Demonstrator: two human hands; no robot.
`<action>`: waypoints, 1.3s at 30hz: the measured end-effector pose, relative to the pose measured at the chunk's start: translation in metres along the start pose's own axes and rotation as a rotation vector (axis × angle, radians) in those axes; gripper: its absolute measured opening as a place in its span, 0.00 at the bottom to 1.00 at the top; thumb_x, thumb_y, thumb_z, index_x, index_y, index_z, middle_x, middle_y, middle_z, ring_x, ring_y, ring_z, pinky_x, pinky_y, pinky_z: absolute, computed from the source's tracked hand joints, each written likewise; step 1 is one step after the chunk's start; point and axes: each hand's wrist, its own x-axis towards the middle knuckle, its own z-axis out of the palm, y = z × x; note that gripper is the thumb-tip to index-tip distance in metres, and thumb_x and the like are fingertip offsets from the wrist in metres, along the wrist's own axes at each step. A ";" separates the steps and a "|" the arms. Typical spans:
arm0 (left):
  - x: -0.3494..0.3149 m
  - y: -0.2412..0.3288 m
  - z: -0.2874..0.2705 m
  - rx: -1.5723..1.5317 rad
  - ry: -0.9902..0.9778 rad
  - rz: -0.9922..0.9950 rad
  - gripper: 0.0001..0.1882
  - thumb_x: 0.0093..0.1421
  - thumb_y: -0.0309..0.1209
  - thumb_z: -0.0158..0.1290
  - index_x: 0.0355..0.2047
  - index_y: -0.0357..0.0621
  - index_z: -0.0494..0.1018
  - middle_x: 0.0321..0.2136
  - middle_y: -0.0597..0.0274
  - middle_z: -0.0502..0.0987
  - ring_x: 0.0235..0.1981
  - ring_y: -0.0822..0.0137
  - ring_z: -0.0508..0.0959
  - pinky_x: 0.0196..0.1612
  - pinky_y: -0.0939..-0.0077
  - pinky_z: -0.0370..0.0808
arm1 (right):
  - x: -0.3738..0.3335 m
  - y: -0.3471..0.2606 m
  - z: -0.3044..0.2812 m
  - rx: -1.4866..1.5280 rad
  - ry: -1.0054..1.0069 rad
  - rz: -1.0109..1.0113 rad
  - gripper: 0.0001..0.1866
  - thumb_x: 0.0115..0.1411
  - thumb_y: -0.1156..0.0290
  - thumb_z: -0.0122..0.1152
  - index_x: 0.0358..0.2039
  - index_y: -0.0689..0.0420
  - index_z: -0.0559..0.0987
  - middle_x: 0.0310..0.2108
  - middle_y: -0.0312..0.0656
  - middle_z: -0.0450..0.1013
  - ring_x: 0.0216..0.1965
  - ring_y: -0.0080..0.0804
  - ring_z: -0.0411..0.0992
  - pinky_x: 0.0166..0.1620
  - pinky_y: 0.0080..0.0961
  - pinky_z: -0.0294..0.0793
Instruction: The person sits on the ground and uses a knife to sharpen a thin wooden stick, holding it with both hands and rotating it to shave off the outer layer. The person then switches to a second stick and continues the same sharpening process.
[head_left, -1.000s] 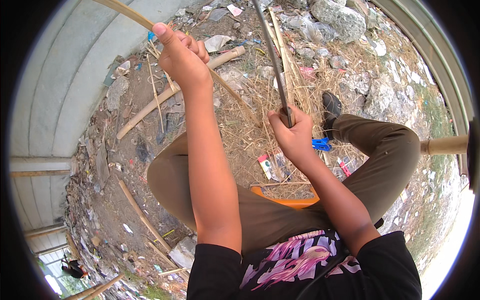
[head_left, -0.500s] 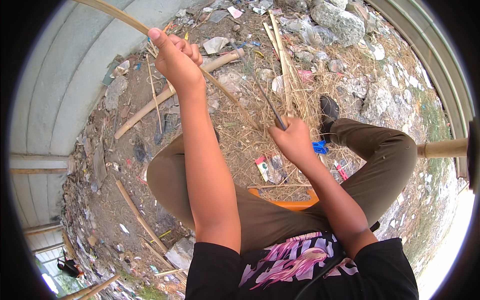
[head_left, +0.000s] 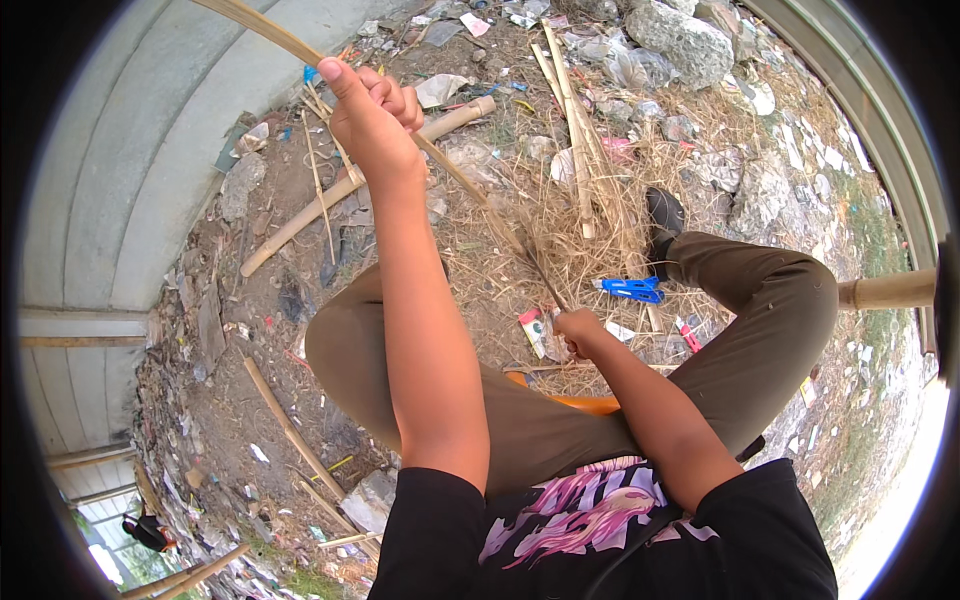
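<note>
My left hand [head_left: 378,125] is closed around a long, thin bamboo strip [head_left: 470,183] at the upper left. One end of the strip runs past my thumb to the top edge; the other slopes down toward the middle, between my knees. Closer to my body, my right hand [head_left: 582,333] grips a knife [head_left: 546,280] with a long, dark, narrow blade. The blade points up and left and meets the lower end of the strip, where it is blurred; exact contact is unclear. Pale shavings [head_left: 610,240] lie under and beyond the blade.
Split bamboo pieces [head_left: 572,130] and a round bamboo pole [head_left: 300,226] lie on littered ground. A blue plastic tool [head_left: 635,289] rests by my right foot, a red one [head_left: 690,335] nearer. A large rock [head_left: 680,48] sits far right; a grey wall [head_left: 130,130] curves along the left.
My right hand has come down toward my body, bringing the knife blade from apart and beyond the strip to its lower end. My left hand keeps its hold on the strip.
</note>
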 end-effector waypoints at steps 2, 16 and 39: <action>0.003 0.012 0.006 -0.043 0.001 0.027 0.36 0.62 0.70 0.42 0.18 0.51 0.51 0.12 0.74 0.47 0.13 0.77 0.47 0.17 0.78 0.44 | -0.002 -0.018 -0.013 -0.007 -0.044 -0.049 0.11 0.52 0.70 0.62 0.24 0.67 0.77 0.15 0.50 0.69 0.11 0.36 0.65 0.15 0.37 0.60; -0.015 0.041 -0.027 0.002 0.256 0.147 0.38 0.60 0.75 0.35 0.18 0.54 0.45 0.12 0.74 0.43 0.13 0.74 0.42 0.18 0.76 0.39 | -0.014 -0.033 0.006 -0.433 0.196 -0.456 0.19 0.52 0.60 0.63 0.34 0.66 0.81 0.33 0.60 0.78 0.37 0.53 0.79 0.42 0.40 0.77; -0.006 0.042 -0.045 0.038 0.344 0.152 0.37 0.61 0.74 0.35 0.18 0.53 0.47 0.11 0.73 0.44 0.13 0.75 0.42 0.18 0.76 0.39 | -0.034 -0.075 -0.001 -0.362 0.096 -0.321 0.17 0.51 0.63 0.60 0.29 0.68 0.80 0.25 0.57 0.77 0.30 0.48 0.80 0.37 0.39 0.78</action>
